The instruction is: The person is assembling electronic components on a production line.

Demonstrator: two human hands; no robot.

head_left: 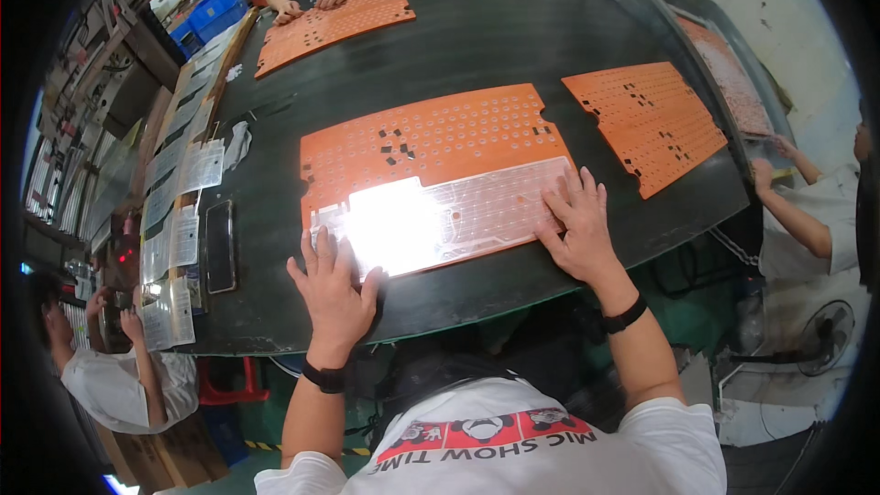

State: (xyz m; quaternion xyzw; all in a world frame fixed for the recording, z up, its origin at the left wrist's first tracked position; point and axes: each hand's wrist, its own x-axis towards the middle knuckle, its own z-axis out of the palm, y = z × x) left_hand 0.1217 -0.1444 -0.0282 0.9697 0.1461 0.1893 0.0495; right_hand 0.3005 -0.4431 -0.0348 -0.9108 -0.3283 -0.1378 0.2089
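Orange board (431, 133): lies flat on the black desk (495, 14) at twelve o'clock from me, full of little holes.
Clear sheet (500, 206): on the near part of the orange board, its long side going from just under nine o'clock to just over three.
Left hand (335, 298): fingers spread wide at the sheet's left end; most of the sheet is toward two o'clock.
Right hand (582, 234): wide too, on the right end; the sheet runs toward nine o'clock.
Nearer hand: neither, both touch it.
Phone (220, 246): ten o'clock from my left hand.
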